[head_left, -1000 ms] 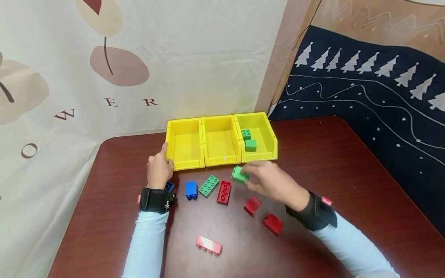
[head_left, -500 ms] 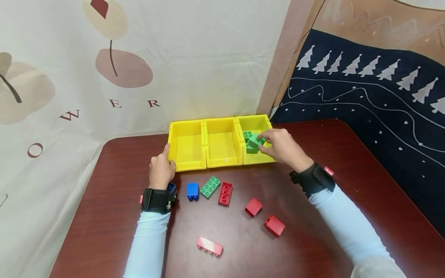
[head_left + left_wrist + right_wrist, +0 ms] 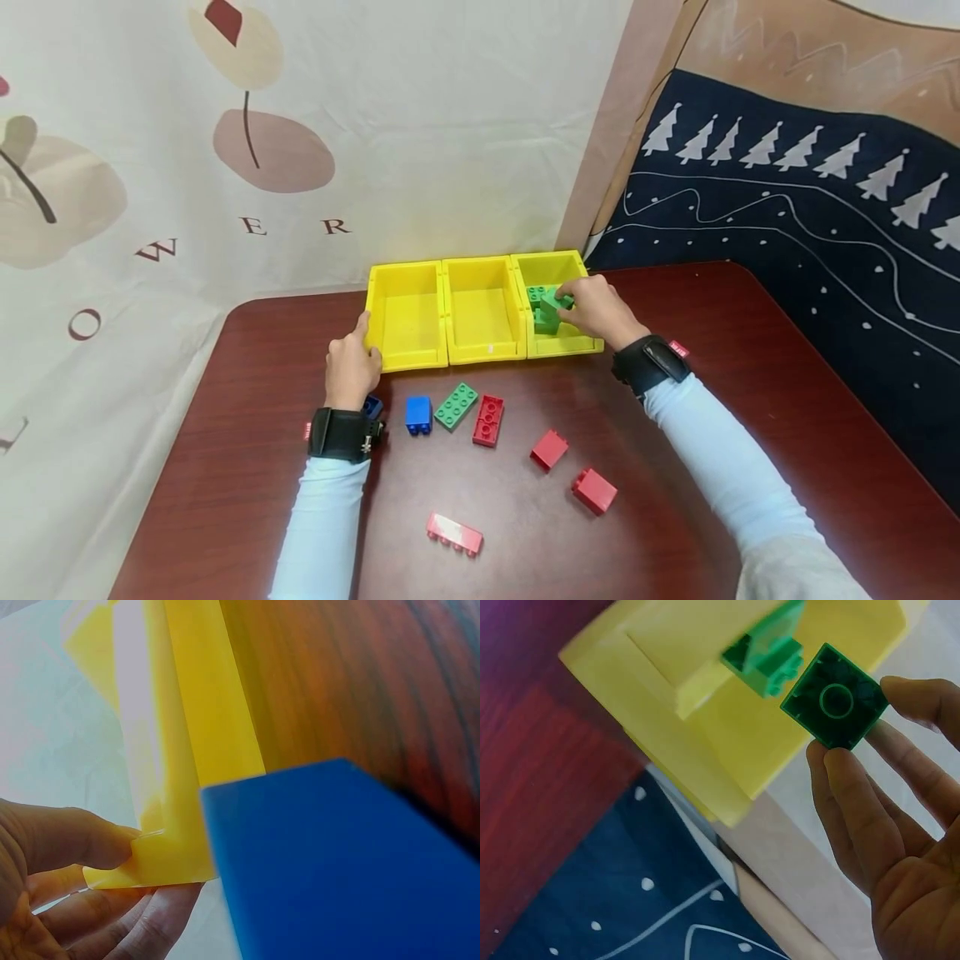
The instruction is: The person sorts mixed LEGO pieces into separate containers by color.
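My right hand (image 3: 600, 310) pinches a green toy brick (image 3: 836, 697) between thumb and fingertips, its hollow underside facing the right wrist camera. In the head view it is over the right-hand yellow bin (image 3: 573, 343), overlapping other green bricks (image 3: 546, 323) inside. At the far left, my left hand (image 3: 351, 367) grips the front corner of the left-hand yellow bin (image 3: 408, 363); in the left wrist view the thumb (image 3: 90, 840) lies on one side of the wall and the fingers on the other. A blue brick (image 3: 337, 862) looms close to that camera.
The middle yellow bin (image 3: 487, 329) joins the others. On the table (image 3: 675, 500) lie a blue brick (image 3: 418, 414), a green brick (image 3: 456, 407), a red brick (image 3: 488, 421), two red bricks (image 3: 549, 450) further right and a pinkish-red long brick (image 3: 454, 534) in front. Cloth (image 3: 450, 125) hangs behind.
My right hand has carried the green brick from in front of the bins up and over the right-hand bin. The left hand keeps its grip on the left bin.
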A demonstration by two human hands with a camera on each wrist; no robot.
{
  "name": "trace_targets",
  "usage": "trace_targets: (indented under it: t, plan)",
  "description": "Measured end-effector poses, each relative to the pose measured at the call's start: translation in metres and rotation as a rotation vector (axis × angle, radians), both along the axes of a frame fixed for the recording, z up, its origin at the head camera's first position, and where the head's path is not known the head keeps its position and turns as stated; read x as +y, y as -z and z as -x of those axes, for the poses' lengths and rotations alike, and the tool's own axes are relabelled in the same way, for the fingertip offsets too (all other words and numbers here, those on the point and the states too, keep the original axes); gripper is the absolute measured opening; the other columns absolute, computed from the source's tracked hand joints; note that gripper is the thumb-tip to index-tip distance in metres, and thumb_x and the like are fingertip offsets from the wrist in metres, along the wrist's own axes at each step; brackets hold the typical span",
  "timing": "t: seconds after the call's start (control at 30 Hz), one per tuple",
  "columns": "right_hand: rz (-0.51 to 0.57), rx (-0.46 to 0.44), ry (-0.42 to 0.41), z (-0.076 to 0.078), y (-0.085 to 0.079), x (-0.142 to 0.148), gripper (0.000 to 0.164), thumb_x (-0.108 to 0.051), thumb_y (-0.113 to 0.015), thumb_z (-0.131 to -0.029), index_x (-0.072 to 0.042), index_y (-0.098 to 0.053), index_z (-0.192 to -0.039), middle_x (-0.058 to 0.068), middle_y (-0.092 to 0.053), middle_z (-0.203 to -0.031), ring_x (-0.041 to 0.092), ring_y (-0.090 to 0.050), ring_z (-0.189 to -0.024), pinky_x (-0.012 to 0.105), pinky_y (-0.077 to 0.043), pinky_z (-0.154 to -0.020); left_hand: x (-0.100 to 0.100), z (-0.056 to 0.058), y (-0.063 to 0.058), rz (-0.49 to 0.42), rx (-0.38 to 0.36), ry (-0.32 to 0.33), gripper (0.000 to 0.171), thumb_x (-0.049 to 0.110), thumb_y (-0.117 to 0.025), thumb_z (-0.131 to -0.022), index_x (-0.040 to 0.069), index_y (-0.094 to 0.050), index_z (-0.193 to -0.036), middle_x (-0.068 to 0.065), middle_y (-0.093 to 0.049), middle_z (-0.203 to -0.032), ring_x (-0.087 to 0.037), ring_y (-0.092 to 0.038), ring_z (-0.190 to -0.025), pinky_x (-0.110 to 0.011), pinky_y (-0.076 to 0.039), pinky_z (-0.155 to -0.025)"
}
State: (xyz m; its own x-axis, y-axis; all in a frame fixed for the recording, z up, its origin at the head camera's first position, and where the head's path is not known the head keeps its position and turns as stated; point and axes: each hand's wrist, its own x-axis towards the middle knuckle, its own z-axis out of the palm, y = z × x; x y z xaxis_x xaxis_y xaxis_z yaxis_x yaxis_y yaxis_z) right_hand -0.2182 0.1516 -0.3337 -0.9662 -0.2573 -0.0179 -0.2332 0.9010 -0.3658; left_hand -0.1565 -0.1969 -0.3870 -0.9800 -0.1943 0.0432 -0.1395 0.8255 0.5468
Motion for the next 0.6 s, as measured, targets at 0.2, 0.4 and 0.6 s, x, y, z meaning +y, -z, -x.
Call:
trace_targets:
  t: [0.2, 0.4, 0.6]
  plan:
    - [0.004, -0.059, 0.038, 0.005, 0.007, 0.000, 0.035, -0.016, -0.070, -0.090, -0.001, -0.068, -0.121, 0.024, -0.063, -0.125, 0.033, -0.060, -0.100, 0.046, -0.055, -0.089, 0.000, 0.001, 0.000, -0.003, 0.000, 0.008, 0.062, 0.008, -0.057, -0.097, 0.011, -0.033, -0.154, -0.026, -0.060, -0.090, -0.030, -0.051, -0.061, -0.031, -0.049, -0.059]
    - [-0.001, -0.086, 0.041, 0.008, 0.013, -0.004, 0.035, -0.016, -0.069, -0.091, -0.002, -0.067, -0.122, 0.023, -0.061, -0.129, 0.033, -0.059, -0.102, 0.047, -0.055, -0.090, -0.001, 0.001, -0.001, -0.007, -0.005, 0.007, 0.062, 0.008, -0.057, -0.097, 0.011, -0.032, -0.154, -0.028, -0.061, -0.096, -0.032, -0.054, -0.065, -0.033, -0.050, -0.062]
    - [-0.023, -0.119, 0.053, 0.008, 0.016, -0.006, 0.035, -0.017, -0.067, -0.092, -0.003, -0.067, -0.125, 0.022, -0.059, -0.133, 0.033, -0.059, -0.103, 0.046, -0.054, -0.089, -0.001, -0.001, -0.001, -0.006, -0.006, 0.010, 0.063, 0.007, -0.058, -0.096, 0.010, -0.033, -0.153, -0.023, -0.057, -0.083, -0.030, -0.051, -0.062, -0.029, -0.045, -0.058]
